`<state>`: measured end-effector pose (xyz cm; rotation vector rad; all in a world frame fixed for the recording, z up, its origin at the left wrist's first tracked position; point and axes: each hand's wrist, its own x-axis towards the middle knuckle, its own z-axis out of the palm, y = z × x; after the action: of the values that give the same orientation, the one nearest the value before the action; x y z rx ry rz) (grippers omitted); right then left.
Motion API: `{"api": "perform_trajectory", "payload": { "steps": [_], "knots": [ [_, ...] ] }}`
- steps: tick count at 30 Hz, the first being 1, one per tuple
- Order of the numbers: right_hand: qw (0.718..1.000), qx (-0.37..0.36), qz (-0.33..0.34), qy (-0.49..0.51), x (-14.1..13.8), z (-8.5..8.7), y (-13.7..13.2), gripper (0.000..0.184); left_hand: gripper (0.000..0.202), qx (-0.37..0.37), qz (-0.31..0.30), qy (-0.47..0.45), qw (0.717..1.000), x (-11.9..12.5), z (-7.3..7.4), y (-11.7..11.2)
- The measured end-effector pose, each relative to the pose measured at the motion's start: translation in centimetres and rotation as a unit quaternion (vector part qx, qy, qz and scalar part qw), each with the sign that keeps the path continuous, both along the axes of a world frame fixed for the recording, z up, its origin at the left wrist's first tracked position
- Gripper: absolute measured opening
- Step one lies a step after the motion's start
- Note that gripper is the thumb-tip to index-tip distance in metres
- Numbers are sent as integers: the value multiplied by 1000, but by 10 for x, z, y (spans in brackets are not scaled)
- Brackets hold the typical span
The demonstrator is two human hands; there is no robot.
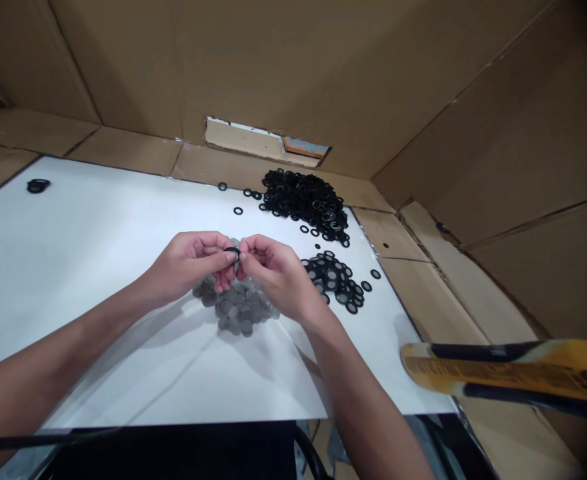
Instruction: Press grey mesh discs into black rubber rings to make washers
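My left hand (pixel 193 263) and my right hand (pixel 271 270) meet above the middle of a white sheet (pixel 83 267). Together their fingertips pinch a small black ring (pixel 231 252) with a grey disc at it. Just below the hands lies a pile of grey mesh discs (pixel 238 307). To the right sits a smaller pile of black rings with grey discs in them (pixel 336 279). A large heap of plain black rings (pixel 306 200) lies at the far right of the sheet.
Cardboard walls (pixel 323 67) close in the sheet at the back and right. A yellow and black object (pixel 513 373) juts in at the lower right. A few black rings (pixel 38 185) lie at the far left. A dark edge (pixel 173 453) runs along the front.
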<state>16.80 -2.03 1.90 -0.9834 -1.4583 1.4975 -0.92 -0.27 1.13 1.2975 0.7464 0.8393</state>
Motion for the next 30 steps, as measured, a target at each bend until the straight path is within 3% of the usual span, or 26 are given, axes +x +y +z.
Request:
{"api": "perform_trajectory", "payload": {
  "steps": [7,12,16,21,30],
  "knots": [
    [995,51,-56,-63,-2,-4,-1,7,11,-5,55,-7,998,2,-1,-3],
    [998,41,-48,17,-9,-7,0,12,11,0,90,-28,996,4,-3,-4],
    [995,62,-76,22,-14,-10,-2,11,12,0,124,-54,991,6,-6,-4],
    [990,77,-122,6,-14,-7,-3,9,16,-5,127,-34,991,7,-4,-5],
    [989,46,-137,-13,-8,0,0,11,22,15,109,25,994,5,-2,-7]
  ]
}}
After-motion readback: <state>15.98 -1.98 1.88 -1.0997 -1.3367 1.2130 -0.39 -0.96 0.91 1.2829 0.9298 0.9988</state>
